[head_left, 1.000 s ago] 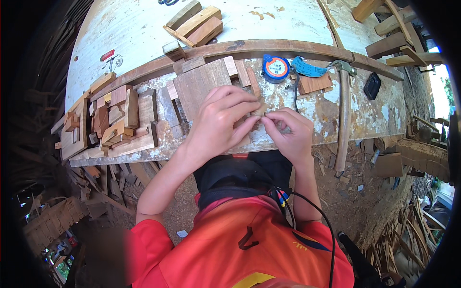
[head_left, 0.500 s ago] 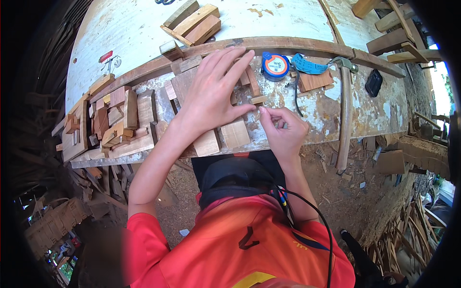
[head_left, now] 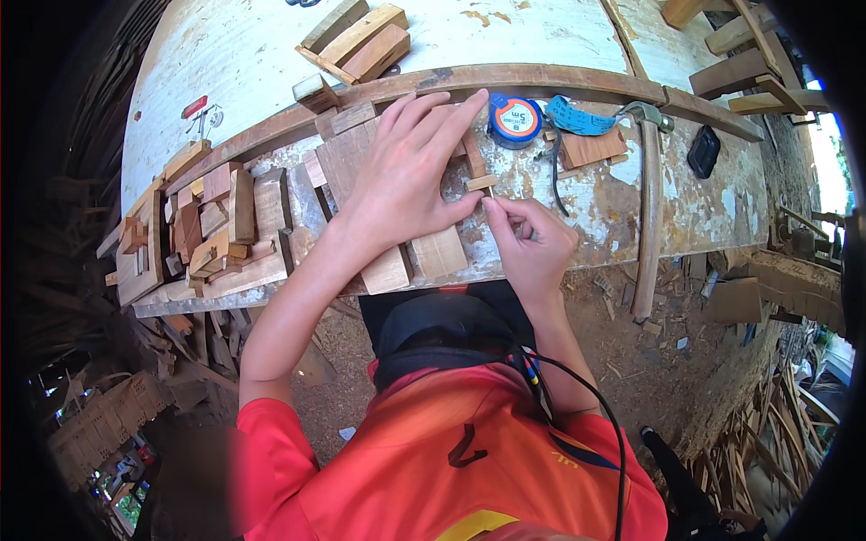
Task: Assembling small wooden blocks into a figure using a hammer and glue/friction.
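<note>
My left hand lies spread, palm down, over several wooden pieces on the workbench. A brown board shows left of its fingers, and two pale blocks stick out below the palm toward the near edge. The left thumb reaches right, close to a small light wooden strip. Just below that strip, my right hand is closed in a pinch, thumb against forefinger. Something thin seems to show at its fingertips, too small to name. My left hand hides most of the wood beneath it.
A blue and orange tape measure and a blue strap lie beyond my right hand. Farther right are a hammer, its handle overhanging the near edge, and a black case. Wood offcuts crowd the left. A long rail crosses behind.
Both hands stay nearly in place. My right fingertips have edged slightly up and left, nearer the small wooden strip and the left thumb.
</note>
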{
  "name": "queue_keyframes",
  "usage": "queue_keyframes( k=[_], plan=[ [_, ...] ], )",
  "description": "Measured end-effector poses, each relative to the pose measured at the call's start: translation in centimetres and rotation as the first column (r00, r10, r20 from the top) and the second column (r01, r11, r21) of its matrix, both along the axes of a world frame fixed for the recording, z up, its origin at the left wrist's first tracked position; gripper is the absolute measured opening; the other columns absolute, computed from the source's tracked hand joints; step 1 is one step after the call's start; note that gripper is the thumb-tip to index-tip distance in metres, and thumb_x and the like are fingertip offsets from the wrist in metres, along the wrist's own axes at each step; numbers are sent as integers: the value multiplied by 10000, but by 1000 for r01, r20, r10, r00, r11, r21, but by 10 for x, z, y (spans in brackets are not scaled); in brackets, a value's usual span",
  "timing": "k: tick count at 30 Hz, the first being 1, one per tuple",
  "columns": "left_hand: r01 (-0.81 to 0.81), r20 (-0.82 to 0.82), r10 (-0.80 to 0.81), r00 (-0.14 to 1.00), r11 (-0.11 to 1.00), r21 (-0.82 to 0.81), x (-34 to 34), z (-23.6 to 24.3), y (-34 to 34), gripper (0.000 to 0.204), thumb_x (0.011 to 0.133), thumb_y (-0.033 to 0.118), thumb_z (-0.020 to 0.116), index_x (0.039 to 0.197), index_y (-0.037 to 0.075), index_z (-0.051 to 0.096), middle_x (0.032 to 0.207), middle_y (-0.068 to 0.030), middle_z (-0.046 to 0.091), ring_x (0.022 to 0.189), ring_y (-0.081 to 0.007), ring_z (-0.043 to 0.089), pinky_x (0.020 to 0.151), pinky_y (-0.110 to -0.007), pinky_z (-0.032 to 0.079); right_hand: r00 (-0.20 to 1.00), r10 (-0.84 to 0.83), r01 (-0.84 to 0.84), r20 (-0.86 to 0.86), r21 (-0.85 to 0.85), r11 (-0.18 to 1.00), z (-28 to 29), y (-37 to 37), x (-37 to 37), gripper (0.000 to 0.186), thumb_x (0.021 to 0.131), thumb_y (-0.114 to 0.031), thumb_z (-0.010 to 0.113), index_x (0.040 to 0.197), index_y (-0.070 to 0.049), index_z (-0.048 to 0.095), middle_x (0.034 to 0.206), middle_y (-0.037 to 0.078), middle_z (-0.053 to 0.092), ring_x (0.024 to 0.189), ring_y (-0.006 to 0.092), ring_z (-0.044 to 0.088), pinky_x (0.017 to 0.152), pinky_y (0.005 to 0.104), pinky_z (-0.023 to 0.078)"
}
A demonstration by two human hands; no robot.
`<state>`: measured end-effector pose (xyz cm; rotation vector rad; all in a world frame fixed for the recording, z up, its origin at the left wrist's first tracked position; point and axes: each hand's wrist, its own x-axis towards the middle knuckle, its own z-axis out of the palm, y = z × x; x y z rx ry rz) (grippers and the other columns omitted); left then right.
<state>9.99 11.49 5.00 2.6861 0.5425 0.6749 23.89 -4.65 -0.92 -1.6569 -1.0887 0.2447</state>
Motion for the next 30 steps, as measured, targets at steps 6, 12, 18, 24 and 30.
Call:
queue_keyframes(
  k=[6,12,18,24,30],
  plan=[
    [2,34,-3,999,1000,22,1,-1,-3,1046,758,225,904,1669,42,425,1325,-216,650,1379,-435,560,1268,-560,382,999,-12,12,-34,-2,1000,-1,0,0,109,896,-40,894,974,2,830,825,124,801,696,187,776,622,304,563],
    [-16,31,17,999,999,-32,1,-1,-5,1043,752,212,925,1665,61,445,1505,-238,597,1449,-430,537,1281,-558,387,1000,-5,5,-6,8,1000,2,0,-1,112,894,-44,898,966,5,828,818,123,800,688,188,775,619,306,564],
    [-35,32,35,999,999,-27,2,-1,-8,1021,758,204,920,1654,53,455,1513,-241,597,1469,-434,529,1298,-559,371,1000,2,-2,-19,20,1000,-2,0,-1,113,895,-44,898,963,9,825,812,125,796,690,189,776,617,307,564],
    [-25,67,27,997,999,-23,0,-3,-9,1039,759,194,916,1666,42,432,1450,-229,620,1482,-444,515,1300,-577,357,1000,-17,18,-19,49,999,-3,0,-1,118,891,-32,898,971,15,825,814,129,795,688,191,775,618,306,564],
    [-20,60,21,998,1000,-20,-3,-3,-7,1033,759,197,911,1664,44,437,1466,-219,621,1487,-442,514,1295,-579,360,999,29,-28,-13,68,997,-1,2,-2,115,887,-19,896,975,13,830,806,126,790,681,192,768,611,306,557]
  ],
)
